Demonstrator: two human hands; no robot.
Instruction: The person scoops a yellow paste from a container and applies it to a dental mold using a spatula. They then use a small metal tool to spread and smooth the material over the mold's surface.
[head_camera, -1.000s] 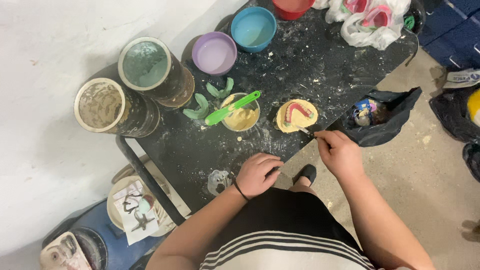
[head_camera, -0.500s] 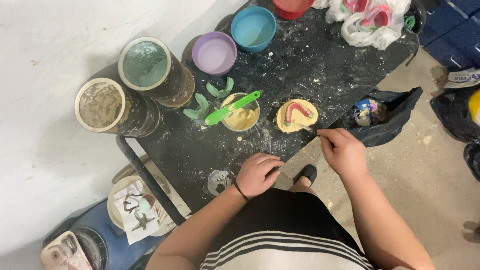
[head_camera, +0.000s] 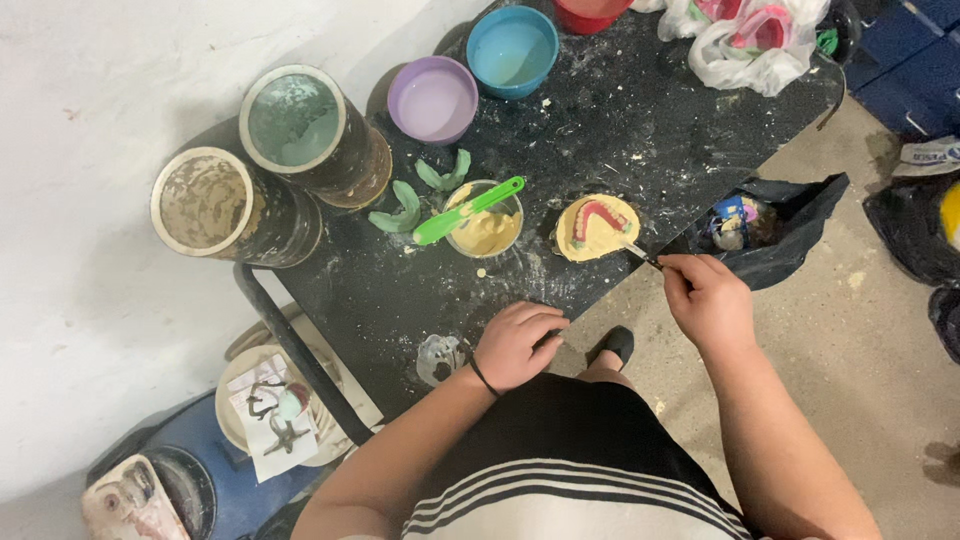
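Pinching a thin metal tool (head_camera: 640, 253) in the right hand (head_camera: 708, 300), fingers tight around the handle, tip touching the edge of the yellow plaster mould (head_camera: 597, 227) with its pink arch, near the black table's (head_camera: 640, 120) front edge. Left hand (head_camera: 515, 345) curled, resting on the tabletop, holding nothing visible. Beside the mould, a cup of yellow mix (head_camera: 485, 230) with a green spatula (head_camera: 467, 211) across it.

- Black, powder-dusted table (head_camera: 640, 130) carries everything.
- Yellow plaster mound with red dental tray (head_camera: 597, 227), left of the right hand (head_camera: 708, 300).
- Plaster cup with green spatula (head_camera: 483, 220), beyond the left hand (head_camera: 515, 345).
- Purple bowl (head_camera: 432, 99) and blue bowl (head_camera: 512, 51) farther back.
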